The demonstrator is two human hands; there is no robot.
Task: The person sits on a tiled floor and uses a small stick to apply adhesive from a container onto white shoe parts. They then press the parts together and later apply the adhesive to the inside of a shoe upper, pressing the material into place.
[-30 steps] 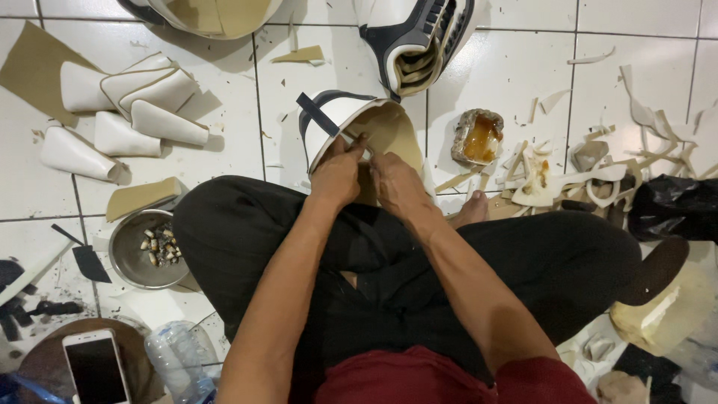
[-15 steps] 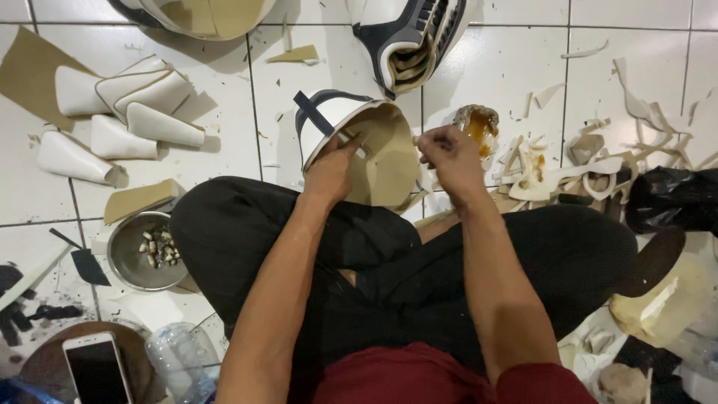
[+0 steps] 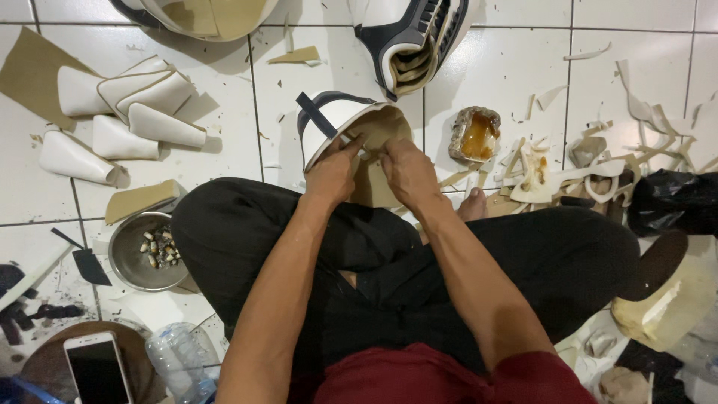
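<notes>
Two hands meet on one white shoe upper (image 3: pixel 340 123) with a dark strap and tan lining, resting on the white tiled floor (image 3: pixel 224 150) before crossed legs. Left hand (image 3: pixel 333 173) pinches its rim; right hand (image 3: pixel 407 170) curls closed on the lining edge. Four white cone-shaped pieces (image 3: pixel 120 112) lie left; one round metal bowl (image 3: pixel 146 253) sits nearby.

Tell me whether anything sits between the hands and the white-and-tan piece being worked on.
Nothing visible does. The left hand and the right hand both already rest on the rim of the white-and-tan piece, fingers touching its tan lining. The glue pot lies apart, off to the right on the tiled floor.
</notes>
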